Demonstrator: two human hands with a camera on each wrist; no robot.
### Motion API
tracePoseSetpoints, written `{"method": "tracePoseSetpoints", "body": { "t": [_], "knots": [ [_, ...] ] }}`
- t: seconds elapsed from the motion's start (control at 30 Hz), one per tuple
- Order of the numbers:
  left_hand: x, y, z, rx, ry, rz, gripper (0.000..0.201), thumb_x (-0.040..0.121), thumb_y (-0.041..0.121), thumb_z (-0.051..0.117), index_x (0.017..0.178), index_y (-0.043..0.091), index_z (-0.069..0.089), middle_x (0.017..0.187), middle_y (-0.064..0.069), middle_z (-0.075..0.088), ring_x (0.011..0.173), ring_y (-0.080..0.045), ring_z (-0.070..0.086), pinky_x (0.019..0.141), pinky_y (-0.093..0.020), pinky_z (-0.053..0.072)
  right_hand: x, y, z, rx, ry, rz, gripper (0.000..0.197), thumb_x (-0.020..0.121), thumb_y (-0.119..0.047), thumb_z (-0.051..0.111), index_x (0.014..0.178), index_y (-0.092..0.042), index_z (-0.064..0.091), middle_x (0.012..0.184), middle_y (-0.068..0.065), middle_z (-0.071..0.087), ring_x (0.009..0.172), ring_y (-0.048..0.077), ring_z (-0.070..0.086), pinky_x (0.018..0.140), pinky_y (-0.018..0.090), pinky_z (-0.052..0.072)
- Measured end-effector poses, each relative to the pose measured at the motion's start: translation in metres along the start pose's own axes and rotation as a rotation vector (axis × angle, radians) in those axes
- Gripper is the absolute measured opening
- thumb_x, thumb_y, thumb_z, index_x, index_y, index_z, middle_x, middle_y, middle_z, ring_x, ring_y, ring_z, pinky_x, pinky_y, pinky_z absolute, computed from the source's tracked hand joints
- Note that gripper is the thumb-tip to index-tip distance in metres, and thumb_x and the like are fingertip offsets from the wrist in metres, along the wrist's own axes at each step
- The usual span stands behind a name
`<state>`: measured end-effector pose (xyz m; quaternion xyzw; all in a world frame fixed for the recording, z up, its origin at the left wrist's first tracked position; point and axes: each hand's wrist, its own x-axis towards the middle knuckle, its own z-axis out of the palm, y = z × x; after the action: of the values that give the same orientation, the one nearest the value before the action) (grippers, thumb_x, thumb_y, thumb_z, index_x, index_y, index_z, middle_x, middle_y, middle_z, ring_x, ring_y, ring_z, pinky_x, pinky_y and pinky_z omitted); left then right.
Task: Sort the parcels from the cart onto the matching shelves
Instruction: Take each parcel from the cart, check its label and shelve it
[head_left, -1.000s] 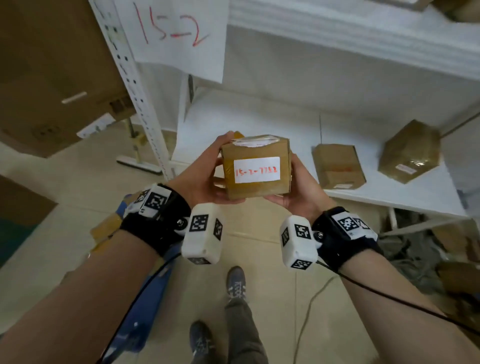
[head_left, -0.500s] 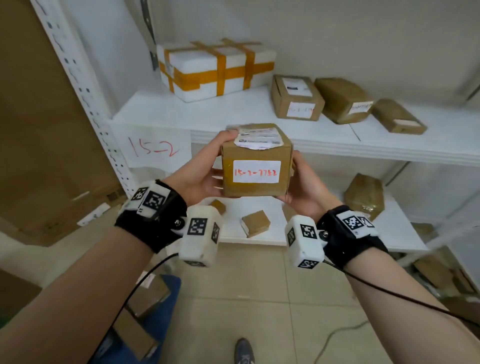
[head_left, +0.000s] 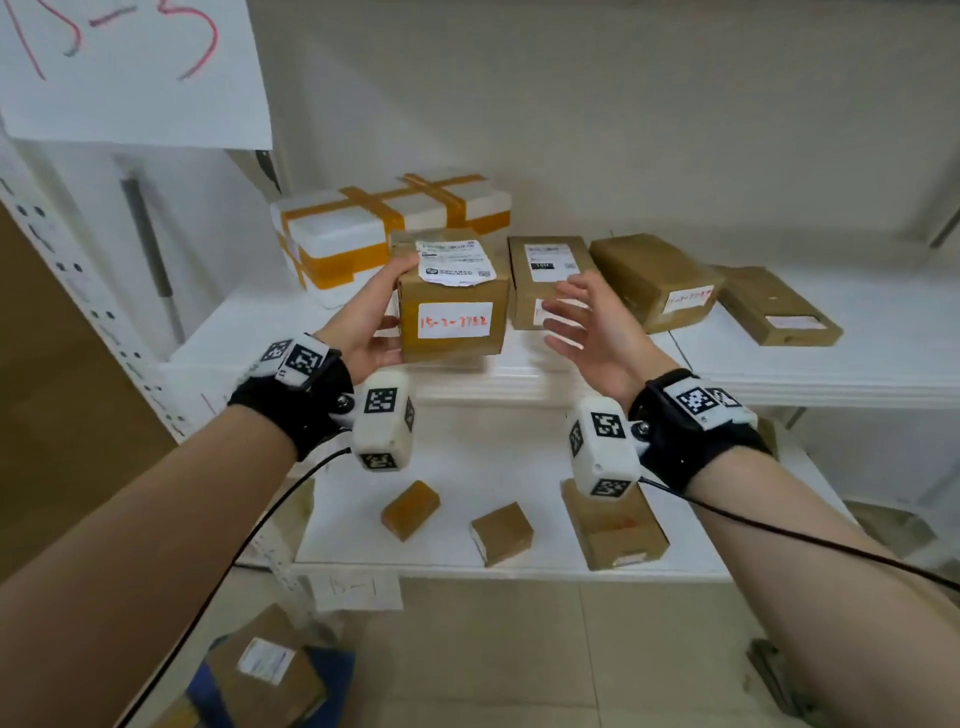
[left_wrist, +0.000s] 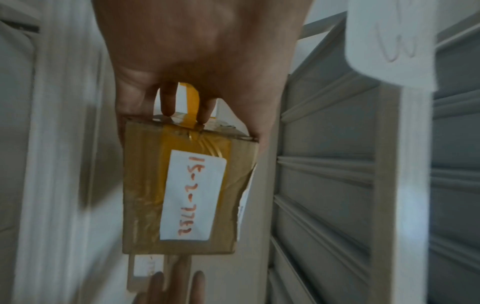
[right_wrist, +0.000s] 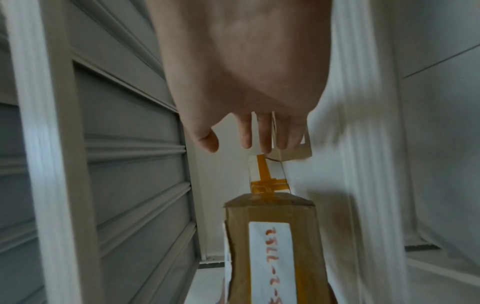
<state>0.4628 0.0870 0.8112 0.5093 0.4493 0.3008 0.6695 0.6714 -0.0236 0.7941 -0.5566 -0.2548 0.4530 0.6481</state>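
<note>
The left hand (head_left: 363, 332) grips the brown parcel (head_left: 452, 306) by its left side, thumb on top and fingers (left_wrist: 167, 102) curled behind it, at the front edge of the middle shelf (head_left: 831, 364); whether it rests there is unclear. The right hand (head_left: 587, 327) hovers just right of it, fingers (right_wrist: 265, 133) spread and holding nothing. A taped white foam box (head_left: 363, 234) stands just behind, with more brown parcels (head_left: 654, 280) to the right.

Parcel storeroom: white metal shelving (head_left: 779, 382) with hand-numbered paper signs (head_left: 130, 73), taped brown cardboard boxes (head_left: 654, 280), a white foam box with orange tape (head_left: 363, 234).
</note>
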Motion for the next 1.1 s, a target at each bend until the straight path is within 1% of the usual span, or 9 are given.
{"method": "tracePoseSetpoints", "body": {
  "t": [0.13, 0.2, 0.27, 0.37, 0.53, 0.63, 0.77, 0.93, 1.1],
  "knots": [
    [0.041, -0.008, 0.006, 0.016, 0.068, -0.025, 0.046, 0.083, 0.061, 0.062, 0.115, 0.028, 0.066, 0.119, -0.009, 0.066, 0.106, -0.022, 0.065, 0.075, -0.033, 0.06, 0.04, -0.003, 0.0, -0.218, 0.032, -0.017, 0.042, 0.1, -0.041, 0.048, 0.135, -0.02, 0.055, 0.137, 0.0, 0.057, 0.127, 0.018, 0.047, 0.108, 0.032, 0.036],
    [0.054, -0.013, 0.011, 0.081, 0.072, 0.009, 0.033, 0.092, 0.057, 0.053, 0.102, 0.03, 0.068, 0.097, -0.001, 0.075, 0.104, -0.022, 0.065, 0.089, -0.035, 0.055, 0.056, -0.003, 0.003, -0.304, 0.051, -0.009, 0.046, 0.099, -0.041, 0.05, 0.139, -0.02, 0.051, 0.139, -0.002, 0.054, 0.132, 0.016, 0.044, 0.103, 0.032, 0.03],
    [0.063, -0.016, 0.017, 0.138, 0.07, 0.036, 0.033, 0.096, 0.054, 0.047, 0.101, 0.029, 0.068, 0.076, 0.009, 0.075, 0.091, -0.016, 0.067, 0.086, -0.031, 0.052, 0.072, -0.006, 0.004, -0.333, 0.083, -0.019, 0.043, 0.099, -0.039, 0.052, 0.138, -0.021, 0.052, 0.133, -0.007, 0.053, 0.126, 0.012, 0.045, 0.097, 0.031, 0.027],
    [0.073, -0.019, 0.025, 0.21, 0.033, 0.034, 0.035, 0.095, 0.056, 0.05, 0.107, 0.028, 0.067, 0.085, 0.01, 0.076, 0.086, -0.011, 0.068, 0.074, -0.025, 0.047, 0.089, -0.012, 0.008, -0.345, 0.081, -0.021, 0.038, 0.1, -0.035, 0.051, 0.136, -0.021, 0.052, 0.123, -0.006, 0.05, 0.115, 0.012, 0.041, 0.095, 0.033, 0.028],
    [0.089, -0.021, 0.039, 0.428, -0.078, 0.041, 0.063, 0.069, 0.064, 0.076, 0.124, 0.038, 0.061, 0.113, 0.009, 0.072, 0.102, -0.012, 0.068, 0.082, -0.028, 0.05, 0.109, -0.008, 0.011, -0.424, 0.07, -0.027, 0.025, 0.088, -0.036, 0.058, 0.11, -0.024, 0.061, 0.131, 0.003, 0.062, 0.121, 0.019, 0.054, 0.097, 0.033, 0.039],
    [0.107, -0.025, 0.046, 0.439, -0.08, 0.045, 0.083, 0.051, 0.054, 0.089, 0.127, 0.042, 0.059, 0.123, 0.005, 0.067, 0.106, -0.014, 0.067, 0.077, -0.028, 0.052, 0.114, -0.002, -0.002, -0.31, 0.181, -0.119, 0.023, 0.096, -0.023, 0.059, 0.117, -0.017, 0.065, 0.117, -0.003, 0.064, 0.104, 0.009, 0.057, 0.085, 0.023, 0.042],
    [0.123, -0.039, 0.059, 0.242, 0.031, 0.077, 0.072, 0.073, 0.016, 0.086, 0.135, 0.017, 0.049, 0.123, -0.011, 0.065, 0.098, -0.022, 0.07, 0.084, -0.038, 0.06, 0.114, 0.006, -0.016, -0.087, 0.326, -0.194, 0.012, 0.097, -0.015, 0.059, 0.088, -0.02, 0.066, 0.089, -0.001, 0.069, 0.085, 0.012, 0.064, 0.078, 0.023, 0.046],
    [0.112, -0.059, 0.059, 0.115, 0.176, 0.156, 0.046, 0.079, 0.015, 0.08, 0.11, 0.015, 0.046, 0.076, -0.007, 0.063, 0.058, -0.019, 0.055, 0.063, -0.032, 0.051, 0.102, 0.027, -0.004, 0.001, 0.231, -0.194, 0.015, 0.095, -0.01, 0.057, 0.082, -0.016, 0.058, 0.061, -0.002, 0.056, 0.05, 0.009, 0.047, 0.047, 0.021, 0.038],
    [0.078, -0.078, 0.041, 0.01, 0.024, 0.173, 0.011, 0.096, 0.013, 0.06, 0.102, 0.005, 0.065, 0.076, -0.008, 0.059, 0.057, -0.019, 0.062, 0.059, -0.026, 0.055, 0.081, 0.061, 0.039, -0.11, 0.122, -0.241, 0.017, 0.093, -0.005, 0.052, 0.079, -0.012, 0.059, 0.061, 0.005, 0.056, 0.046, 0.014, 0.044, 0.043, 0.022, 0.034]
  ]
}}
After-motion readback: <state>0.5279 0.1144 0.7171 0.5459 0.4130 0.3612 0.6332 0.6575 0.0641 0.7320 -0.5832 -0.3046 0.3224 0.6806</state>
